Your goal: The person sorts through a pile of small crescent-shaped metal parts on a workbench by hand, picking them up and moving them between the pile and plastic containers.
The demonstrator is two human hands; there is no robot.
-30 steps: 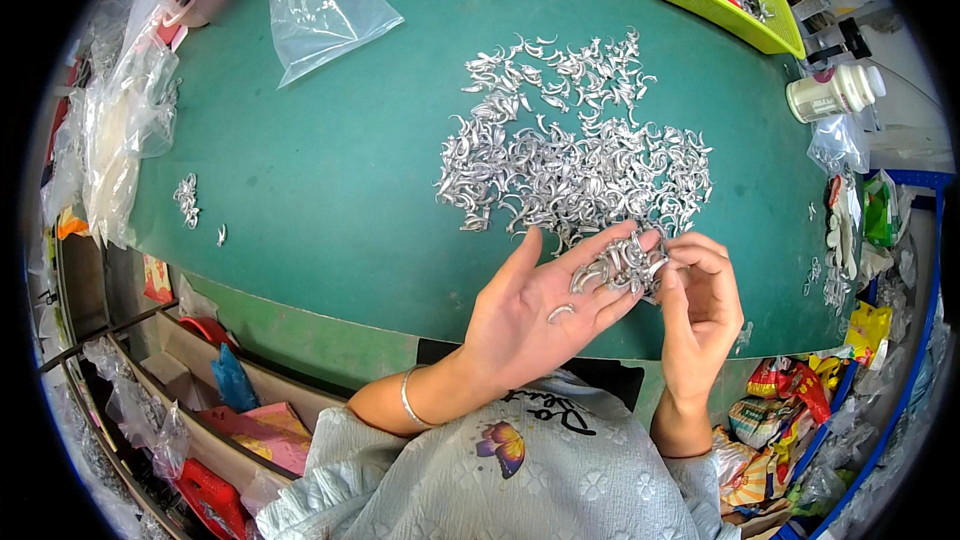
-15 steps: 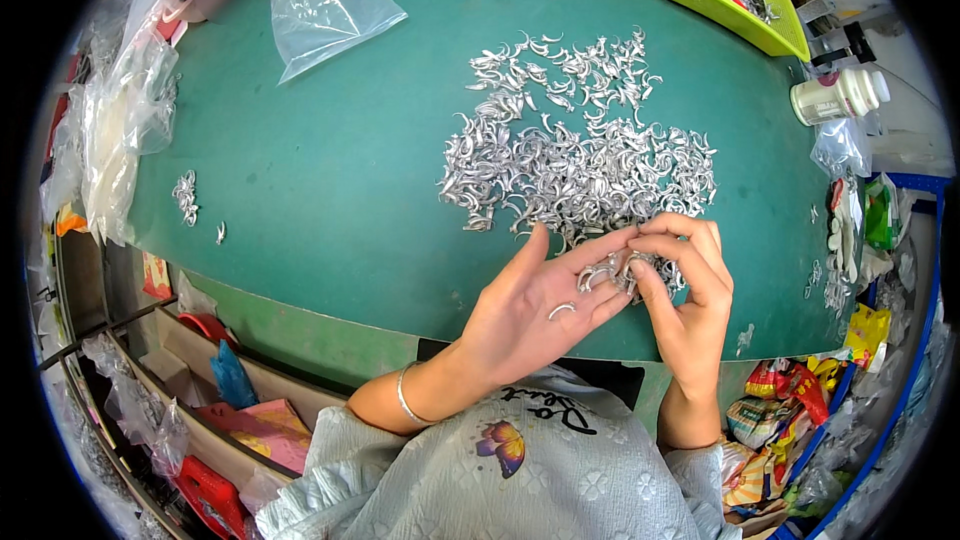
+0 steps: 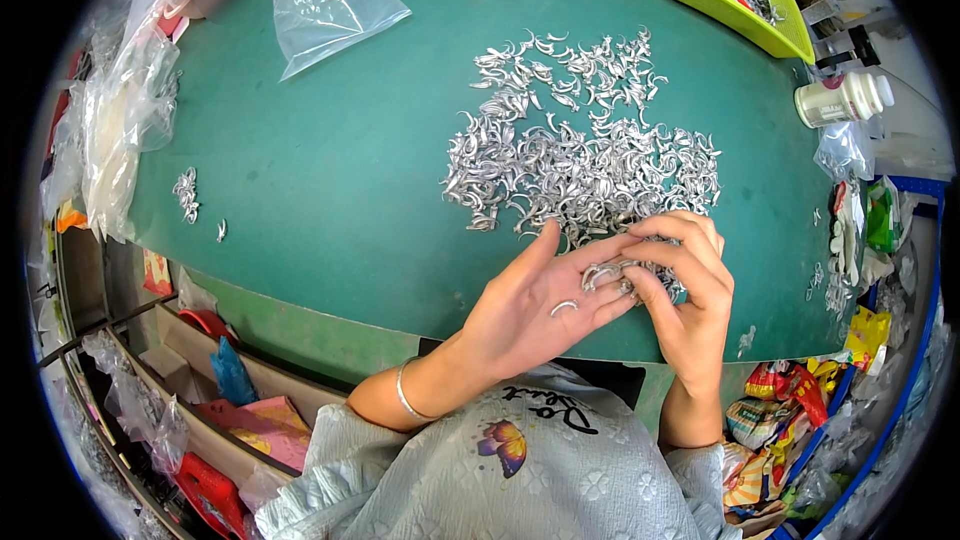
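**Sorting silver hooks: handful in the palm, fingers picking**

Left hand: palm up, fingers held together and extended, thumb raised apart. It serves as a tray. One curved silver piece lies loose at mid-palm; a small cluster of pieces rests nearer the fingertips. Nothing is clamped; the hand cups without closing.

Right hand: fingers curled inward over the left fingertips, tips touching the cluster. Whether a single piece is pinched between thumb and forefinger cannot be told; the tips hide it.

Main pile of silver hooks: spread on the green table just beyond both sets of fingertips, its near edge almost touching the right knuckles.

Small separate heap of pieces: well apart, far out past the left thumb side.

Clear plastic bag: flat on the table, beyond the pile and toward the left-thumb side.

Yellow-green tray and white bottle: beyond the right hand, well apart from the fingers.

Step judged in hand: picking through the held pieces one at a time, the right fingertips separating tangled hooks on the left palm.

Next move, as a judgement: a fine two-finger pinch on one hook, lifted cleanly so its curve does not drag neighbours along, with the left palm kept level.
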